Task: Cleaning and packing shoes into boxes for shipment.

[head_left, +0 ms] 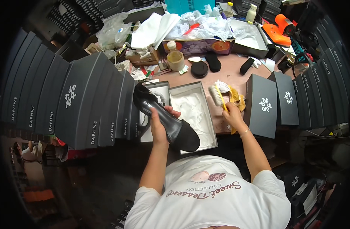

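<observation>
My left hand (158, 128) is closed round the middle of a black open-backed shoe (188, 136), its toe pointing toward me and to the right. The shoe is tilted, so its dark insole faces up. In my right hand (235, 116) is a scrub brush (217, 95) with a yellow handle and pale bristles, held away from the shoe. Below and beyond the shoe lies an open shoe box (211, 131) lined with white tissue paper (192, 108). A crumpled yellow cloth (236, 97) rests on the table beside the brush.
Stacked dark shoe boxes (83, 99) rise at the left, with more boxes (261, 107) at the right. Beyond stand a glue bottle (175, 59), round black tin (199, 70), a carton of crumpled paper (198, 46) and an orange tool (278, 32). A person (33, 151) is far left.
</observation>
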{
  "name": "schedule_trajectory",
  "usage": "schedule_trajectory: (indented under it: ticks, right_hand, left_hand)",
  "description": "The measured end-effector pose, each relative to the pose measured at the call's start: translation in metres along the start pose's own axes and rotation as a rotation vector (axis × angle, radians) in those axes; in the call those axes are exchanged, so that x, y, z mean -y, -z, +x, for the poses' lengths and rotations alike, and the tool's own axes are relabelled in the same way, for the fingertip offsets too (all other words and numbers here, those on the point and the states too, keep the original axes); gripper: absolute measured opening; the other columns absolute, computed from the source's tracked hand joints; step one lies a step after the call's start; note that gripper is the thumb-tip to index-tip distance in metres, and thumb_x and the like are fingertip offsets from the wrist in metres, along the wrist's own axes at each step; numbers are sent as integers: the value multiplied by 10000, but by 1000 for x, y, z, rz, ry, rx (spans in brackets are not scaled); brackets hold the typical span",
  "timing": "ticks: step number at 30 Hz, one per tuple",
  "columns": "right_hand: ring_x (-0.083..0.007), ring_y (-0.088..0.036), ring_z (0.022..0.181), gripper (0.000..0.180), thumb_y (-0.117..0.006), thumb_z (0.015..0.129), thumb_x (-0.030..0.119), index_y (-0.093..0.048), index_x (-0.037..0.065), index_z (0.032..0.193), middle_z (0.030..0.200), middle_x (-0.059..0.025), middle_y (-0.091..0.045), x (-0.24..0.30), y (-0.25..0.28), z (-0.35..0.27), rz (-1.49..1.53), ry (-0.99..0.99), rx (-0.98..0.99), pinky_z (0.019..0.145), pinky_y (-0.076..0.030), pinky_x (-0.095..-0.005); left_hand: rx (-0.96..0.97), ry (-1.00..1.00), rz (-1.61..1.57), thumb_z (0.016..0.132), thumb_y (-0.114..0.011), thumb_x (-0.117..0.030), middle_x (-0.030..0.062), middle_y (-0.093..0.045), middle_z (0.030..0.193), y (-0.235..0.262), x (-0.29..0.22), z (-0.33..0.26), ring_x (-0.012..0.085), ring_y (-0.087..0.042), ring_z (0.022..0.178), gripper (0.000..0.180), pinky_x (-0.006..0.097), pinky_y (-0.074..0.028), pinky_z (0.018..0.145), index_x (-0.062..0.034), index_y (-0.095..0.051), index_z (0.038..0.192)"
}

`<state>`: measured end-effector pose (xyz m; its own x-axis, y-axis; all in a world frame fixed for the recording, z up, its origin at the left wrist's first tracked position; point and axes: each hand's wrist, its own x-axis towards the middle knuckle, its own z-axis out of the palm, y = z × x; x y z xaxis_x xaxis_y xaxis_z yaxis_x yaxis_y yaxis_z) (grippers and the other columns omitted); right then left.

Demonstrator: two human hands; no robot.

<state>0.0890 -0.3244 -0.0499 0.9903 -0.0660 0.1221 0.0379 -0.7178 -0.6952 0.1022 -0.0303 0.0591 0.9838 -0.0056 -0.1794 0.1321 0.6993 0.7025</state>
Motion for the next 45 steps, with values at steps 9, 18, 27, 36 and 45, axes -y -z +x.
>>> schedule_trajectory:
  ticks: [9,18,27,36,45]
  right_hand:
    - [-240,-637,731,340,-600,799,111,-591,101,1139,774,-104,-598,149,108,-19,-243,794,28,623,-506,-368]
    - [-207,-579,526,333,-522,883,223,-546,245,1214,705,-34,-554,160,115,-32,-293,988,335,427,-457,-326]
    - [-330,-587,560,350,-514,942,254,-495,171,1282,742,-139,-560,165,49,-32,-184,436,183,465,-457,-430]
    - [-306,-580,564,521,-573,914,190,-411,83,1397,740,-136,-538,170,12,-93,95,360,100,497,-474,-410]
    - [-370,-575,599,436,-514,944,247,-424,95,1342,752,-162,-574,191,-14,5,16,275,49,522,-469,-453]
  left_hand:
    - [72,-65,-5,991,-442,-378,100,-583,832,-38,1,21,203,-609,731,360,351,-520,704,-26,-480,1054]
    - [146,-139,33,1004,-396,-329,94,-563,836,-48,-1,11,208,-590,747,309,351,-510,713,-33,-480,1030]
    - [-35,-594,193,992,-407,-404,87,-536,895,-17,-3,-9,186,-529,784,423,350,-466,791,-7,-429,1135]
    - [-113,-880,455,1016,-343,-377,103,-553,896,-17,-44,13,186,-550,811,430,354,-454,837,24,-429,1143]
    - [-106,-1142,945,997,-342,-239,101,-591,885,-15,-15,10,199,-549,910,332,358,-407,957,24,-541,964]
